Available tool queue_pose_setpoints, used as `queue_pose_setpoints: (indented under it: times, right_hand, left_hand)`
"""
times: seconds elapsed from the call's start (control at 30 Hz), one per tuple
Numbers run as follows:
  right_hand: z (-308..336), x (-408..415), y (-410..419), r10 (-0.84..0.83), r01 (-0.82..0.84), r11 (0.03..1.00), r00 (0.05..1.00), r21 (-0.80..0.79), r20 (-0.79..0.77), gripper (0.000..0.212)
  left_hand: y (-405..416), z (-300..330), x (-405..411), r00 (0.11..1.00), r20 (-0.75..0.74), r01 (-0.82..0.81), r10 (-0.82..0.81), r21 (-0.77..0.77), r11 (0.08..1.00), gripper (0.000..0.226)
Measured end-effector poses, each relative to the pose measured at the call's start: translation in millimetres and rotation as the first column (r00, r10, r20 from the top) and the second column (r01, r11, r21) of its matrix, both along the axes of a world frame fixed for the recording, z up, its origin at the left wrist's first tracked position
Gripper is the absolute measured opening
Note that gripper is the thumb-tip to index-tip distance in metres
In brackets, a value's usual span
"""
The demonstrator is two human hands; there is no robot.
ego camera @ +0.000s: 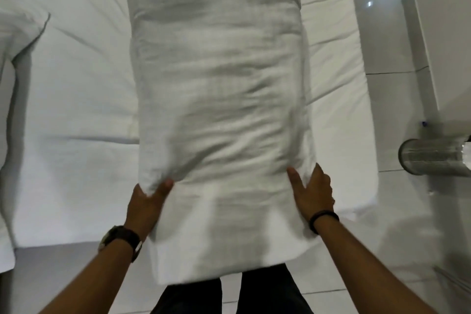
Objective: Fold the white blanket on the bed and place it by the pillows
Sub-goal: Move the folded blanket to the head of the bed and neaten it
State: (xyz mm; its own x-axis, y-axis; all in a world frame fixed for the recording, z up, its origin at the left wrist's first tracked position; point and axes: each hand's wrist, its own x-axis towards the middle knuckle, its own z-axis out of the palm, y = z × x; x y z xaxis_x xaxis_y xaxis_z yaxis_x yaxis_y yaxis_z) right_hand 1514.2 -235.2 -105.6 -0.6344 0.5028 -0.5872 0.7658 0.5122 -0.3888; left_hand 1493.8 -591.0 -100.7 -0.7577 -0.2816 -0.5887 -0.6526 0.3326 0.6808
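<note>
A person standing at the edge of a bed (76, 99) holds a folded white blanket (216, 115) lengthwise over the mattress, its far end lying on the sheet and its near end hanging past the bed's edge above the person's dark trousers (229, 296). The blanket is a thick, long rectangular bundle of soft, rumpled cloth with a faint woven grid (motion blur hides finer detail); no label or writing can be read on it. The left hand (146, 201) grasps the bundle's left side, thumb pressed into the fabric on top and fingers tucked out of sight beneath. The right hand (313, 194) clasps the right side, thumb spread on top and fingers wrapped round the edge. A dark-strapped wristwatch (122, 238) sits on the left wrist and a thin black band (323, 219) on the right. The bed's white sheet is creased in long folds. A white pillow (17, 64) lies at the left edge, well apart from the blanket. Right of the bed are glossy white floor tiles (377, 41) and a ribbed metallic cylinder (430, 159).
</note>
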Motion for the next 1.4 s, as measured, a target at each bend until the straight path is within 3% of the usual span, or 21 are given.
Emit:
queue_pose_setpoints:
  times: [0.07,0.13,0.2,0.23,0.3,0.37,0.4,0.43,0.47,0.53,0.6,0.63,0.73,0.8,0.87,0.97,1.03,1.13,1.2,1.27,1.4]
  right_hand:
    - [0.8,-7.2,-1.5,-0.033,0.037,0.997,0.998,0.063,-0.059,0.099]
    - [8.1,-23.5,-5.5,0.062,-0.028,0.988,0.973,0.154,-0.223,0.096]
    - [19.7,-44.3,-22.6,0.27,-0.175,0.951,0.872,0.255,-0.407,0.09]
    - [26.3,-57.3,-36.9,0.372,-0.253,0.921,0.798,0.297,-0.474,0.085]
    - [29.1,-83.2,-64.4,0.602,-0.461,0.798,0.603,0.388,-0.523,0.075]
    - [10.8,-104.3,-67.4,0.829,-0.672,0.558,0.428,0.487,-0.36,0.073]
    - [-1.6,-116.4,-54.9,0.874,-0.738,0.485,0.427,0.47,-0.232,0.076]
    - [-14.1,-126.2,-34.9,0.863,-0.76,0.491,0.492,0.426,-0.115,0.081]
    - [-26.0,-131.9,-11.5,0.795,-0.731,0.56,0.607,0.39,-0.004,0.082]
    - [-38.9,-140.6,27.1,0.567,-0.581,0.741,0.81,0.337,0.152,0.082]
    - [-30.3,-152.3,35.9,0.458,-0.484,0.826,0.875,0.29,0.158,0.087]
    - [-22.6,-162.6,28.4,0.465,-0.469,0.831,0.881,0.299,0.087,0.089]
    - [-0.9,-209.6,-15.7,0.609,-0.509,0.775,0.759,0.375,-0.229,0.081]
    - [9.5,-256.8,-42.5,0.717,-0.574,0.695,0.598,0.433,-0.358,0.072]
    - [12.7,-310.9,-57.9,0.784,-0.609,0.62,0.477,0.494,-0.397,0.063]
    - [-3.1,-386.8,-50.0,0.876,-0.665,0.476,0.419,0.576,-0.24,0.061]
    - [-19.7,-417.9,-30.0,0.862,-0.684,0.469,0.491,0.558,-0.122,0.071]
    - [-29.9,-445.1,6.0,0.669,-0.591,0.696,0.74,0.408,-0.068,0.092]
    - [-26.2,-456.1,25.5,0.51,-0.482,0.846,0.856,0.227,-0.081,0.1]
    - [-24.0,-462.3,34.4,0.419,-0.415,0.908,0.894,0.06,-0.158,0.104]
    - [-54.9,-447.2,37.8,0.184,-0.233,0.965,0.929,-0.12,-0.322,0.098]
  left_hand:
    - [4.4,-3.4,6.6,0.996,0.071,-0.058,0.058,-0.005,0.998,0.068]
    - [7.8,-2.5,8.7,0.993,0.099,-0.053,0.06,-0.071,0.996,0.083]
    - [12.4,3.8,4.0,0.992,-0.056,0.093,-0.115,-0.295,0.951,0.093]
    - [16.1,5.2,-2.7,0.958,-0.132,0.17,-0.253,-0.449,0.877,0.096]
    - [34.4,10.7,-32.7,0.799,-0.262,0.267,-0.541,-0.651,0.71,0.091]
    - [53.3,4.4,-72.3,0.567,-0.215,0.41,-0.795,-0.764,0.499,0.082]
    - [56.7,-3.2,-94.9,0.494,-0.118,0.506,-0.861,-0.767,0.395,0.081]
    - [57.0,-8.8,-115.2,0.466,-0.014,0.591,-0.885,-0.739,0.323,0.082]
    - [55.2,-14.0,-129.8,0.479,0.073,0.649,-0.875,-0.7,0.297,0.085]
    - [52.2,-22.8,-144.7,0.552,0.126,0.659,-0.824,-0.672,0.338,0.089]
    - [59.6,-21.0,-151.1,0.58,0.084,0.613,-0.81,-0.7,0.366,0.085]
    - [65.3,-18.9,-157.1,0.573,0.031,0.57,-0.819,-0.733,0.371,0.082]
    - [80.2,-10.6,-197.3,0.42,-0.164,0.418,-0.893,-0.838,0.35,0.071]
    - [90.4,-4.7,-251.3,0.271,-0.185,0.316,-0.945,-0.91,0.269,0.065]
    - [96.8,3.1,-315.9,0.219,-0.152,0.238,-0.964,-0.95,0.204,0.063]
    - [85.8,6.3,-401.7,0.324,0.035,0.378,-0.946,-0.921,0.096,0.078]
    - [72.5,-2.8,-429.9,0.442,0.154,0.505,-0.883,-0.857,0.103,0.096]
    - [64.9,-5.2,-442.7,0.583,0.218,0.601,-0.783,-0.764,0.235,0.119]
    - [63.7,1.2,-449.5,0.64,0.211,0.603,-0.739,-0.733,0.313,0.123]
    - [59.9,2.6,-459.1,0.695,0.19,0.582,-0.693,-0.714,0.388,0.123]
    - [55.7,-18.4,-464.3,0.754,0.136,0.53,-0.642,-0.704,0.473,0.124]
